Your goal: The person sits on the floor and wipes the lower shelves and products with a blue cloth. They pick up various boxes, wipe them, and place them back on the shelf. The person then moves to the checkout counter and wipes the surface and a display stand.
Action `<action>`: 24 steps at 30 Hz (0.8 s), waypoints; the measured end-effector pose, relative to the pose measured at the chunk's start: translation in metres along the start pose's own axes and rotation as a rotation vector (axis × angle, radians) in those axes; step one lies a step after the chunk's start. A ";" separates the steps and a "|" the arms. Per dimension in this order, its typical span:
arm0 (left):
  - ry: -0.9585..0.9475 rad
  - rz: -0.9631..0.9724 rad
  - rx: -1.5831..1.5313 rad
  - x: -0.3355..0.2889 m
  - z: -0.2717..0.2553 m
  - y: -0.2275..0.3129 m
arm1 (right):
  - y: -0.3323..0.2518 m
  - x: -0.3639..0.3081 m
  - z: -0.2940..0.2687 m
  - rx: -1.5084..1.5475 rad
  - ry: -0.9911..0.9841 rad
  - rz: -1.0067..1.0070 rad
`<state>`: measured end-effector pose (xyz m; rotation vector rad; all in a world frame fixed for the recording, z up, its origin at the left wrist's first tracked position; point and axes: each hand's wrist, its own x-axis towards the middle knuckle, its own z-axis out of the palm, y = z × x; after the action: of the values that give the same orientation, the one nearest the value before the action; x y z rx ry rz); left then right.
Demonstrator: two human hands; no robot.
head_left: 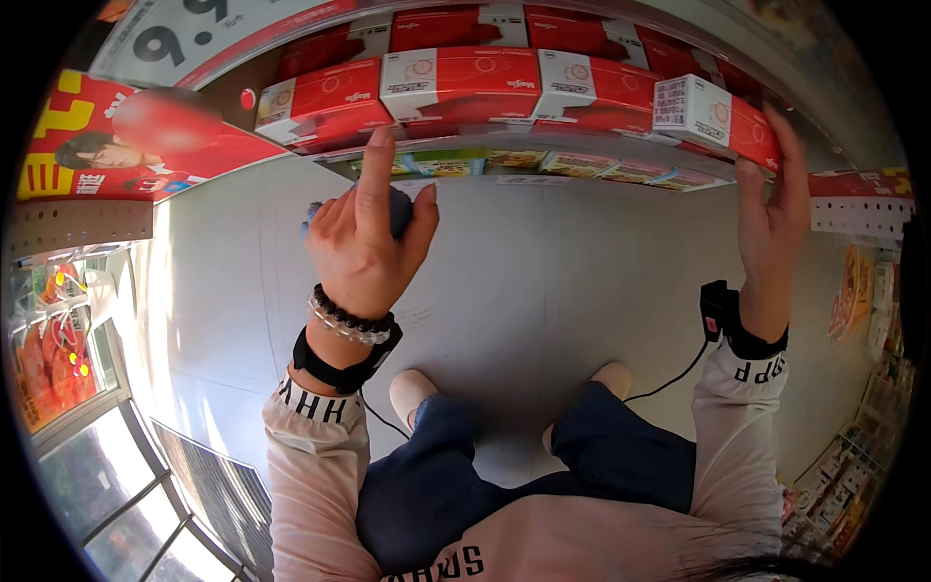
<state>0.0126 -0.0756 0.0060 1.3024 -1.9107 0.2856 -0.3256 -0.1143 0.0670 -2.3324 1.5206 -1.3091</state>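
A row of red-and-white boxes [461,85] lines the front of a shelf at the top of the view. My right hand [773,218] grips the right end of the rightmost box [716,116], thumb at its near side and fingers behind. That box sits tilted, angled out of line with its neighbours. My left hand [364,233] has its index finger stretched up to the front edge of the leftmost box [325,105]. A bunched blue-grey cloth [399,209] shows between its thumb and fingers, mostly hidden by the hand.
More red boxes [461,24] stand behind the front row. Yellow-green packs [441,163] lie on a lower shelf beneath. A red-yellow poster [97,145] hangs at left near a window [116,485]. Packed goods [844,456] fill racks at right. Grey floor [504,272] lies below.
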 end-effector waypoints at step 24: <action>-0.091 -0.250 -0.074 -0.001 -0.001 0.012 | 0.004 0.012 -0.002 -0.496 -0.236 -0.027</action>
<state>0.0028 -0.0686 0.0089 1.5080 -1.7899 0.0292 -0.3276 -0.1251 0.0736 -2.6697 1.9030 -0.6749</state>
